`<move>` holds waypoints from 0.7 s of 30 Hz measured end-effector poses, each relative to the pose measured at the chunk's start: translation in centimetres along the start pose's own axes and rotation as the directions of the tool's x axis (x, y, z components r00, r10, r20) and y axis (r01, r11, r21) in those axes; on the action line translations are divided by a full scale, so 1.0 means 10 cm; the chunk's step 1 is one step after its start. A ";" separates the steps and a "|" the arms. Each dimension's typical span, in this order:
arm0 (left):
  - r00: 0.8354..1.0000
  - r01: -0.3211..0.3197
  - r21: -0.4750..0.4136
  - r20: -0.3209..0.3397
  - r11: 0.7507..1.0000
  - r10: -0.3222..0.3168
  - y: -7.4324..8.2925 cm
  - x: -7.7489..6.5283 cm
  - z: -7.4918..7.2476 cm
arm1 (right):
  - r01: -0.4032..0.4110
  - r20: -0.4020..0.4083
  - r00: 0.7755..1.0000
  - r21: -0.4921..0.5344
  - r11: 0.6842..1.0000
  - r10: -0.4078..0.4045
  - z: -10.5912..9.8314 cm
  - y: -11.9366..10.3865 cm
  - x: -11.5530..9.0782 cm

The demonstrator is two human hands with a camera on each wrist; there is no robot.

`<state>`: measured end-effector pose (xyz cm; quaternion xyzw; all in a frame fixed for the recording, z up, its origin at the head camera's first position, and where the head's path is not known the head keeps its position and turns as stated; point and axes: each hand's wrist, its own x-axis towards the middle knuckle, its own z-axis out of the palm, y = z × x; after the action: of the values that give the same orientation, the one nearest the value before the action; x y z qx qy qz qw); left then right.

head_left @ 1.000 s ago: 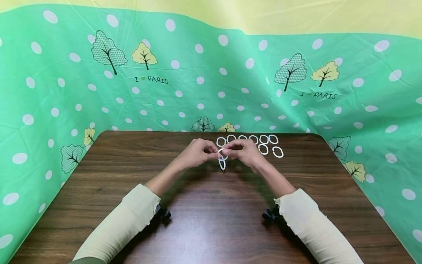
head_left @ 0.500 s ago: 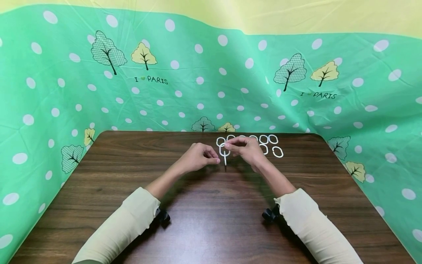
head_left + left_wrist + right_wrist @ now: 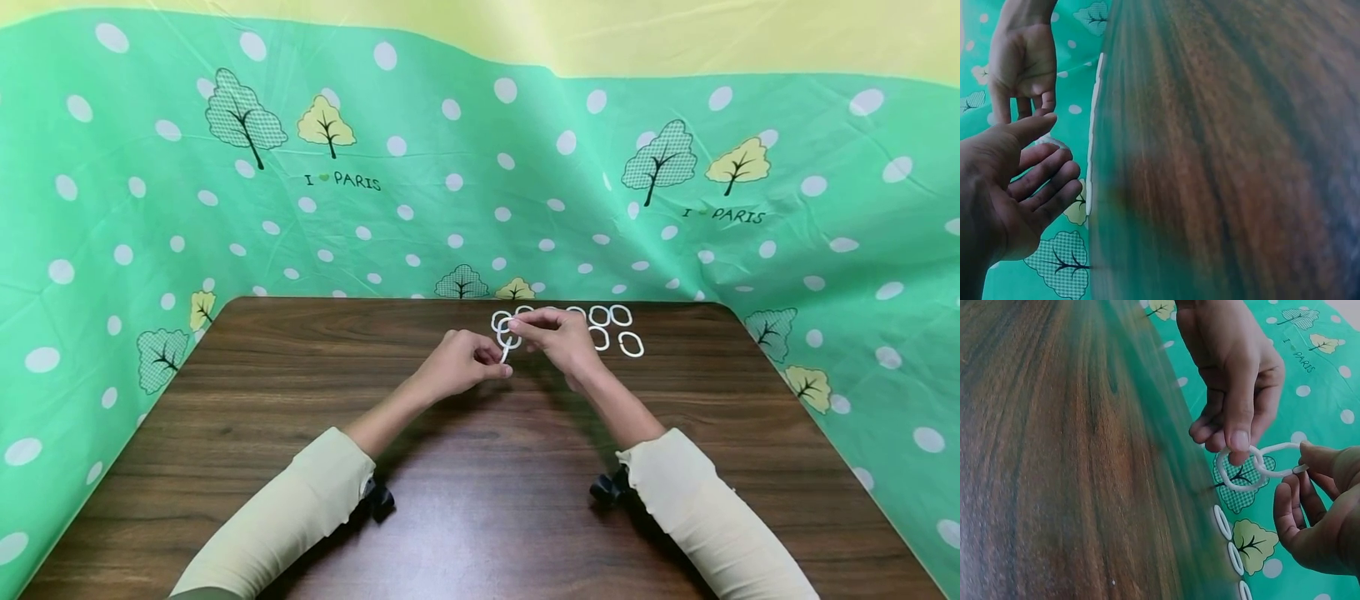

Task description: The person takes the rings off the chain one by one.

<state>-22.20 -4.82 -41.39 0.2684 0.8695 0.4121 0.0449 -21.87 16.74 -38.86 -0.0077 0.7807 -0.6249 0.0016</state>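
Two white oval chain links are joined and held between the hands above the table's far part. My left hand (image 3: 461, 364) pinches the lower link (image 3: 1239, 485) between thumb and fingertips. The upper link (image 3: 509, 341) hooks through it, and my right hand (image 3: 558, 337) grips its other end with thumb and fingers. A small break shows in that upper link by the right fingertips (image 3: 1308, 452) in the right wrist view. In the left wrist view, the left hand's fingers (image 3: 1054, 169) hide most of the links.
Several loose white links lie in rows at the back right of the brown wooden table (image 3: 480, 483), among them a link with a gap (image 3: 632, 345). Right behind the table's far edge hangs a green dotted cloth (image 3: 420, 200).
Both hands were together at the upper link. The left hand let go and lowered, leaving the lower link hanging, then took hold of that lower link. The right hand rose slightly with the upper link.
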 end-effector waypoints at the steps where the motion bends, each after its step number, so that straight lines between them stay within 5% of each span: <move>1: 1.000 0.002 0.003 -0.005 1.000 -0.002 0.00 0.00 0.01 | 0.000 -0.003 1.000 0.008 1.000 0.000 0.01 0.00 0.00; 21: 1.000 -0.010 0.033 0.021 0.999 0.010 0.04 0.02 0.02 | 0.018 -0.073 0.997 0.045 0.999 -0.015 0.10 0.04 0.03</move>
<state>-22.13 -4.40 -41.19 0.2776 0.8743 0.3953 0.0473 -22.16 15.83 -39.45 0.0085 0.7656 -0.6425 -0.0316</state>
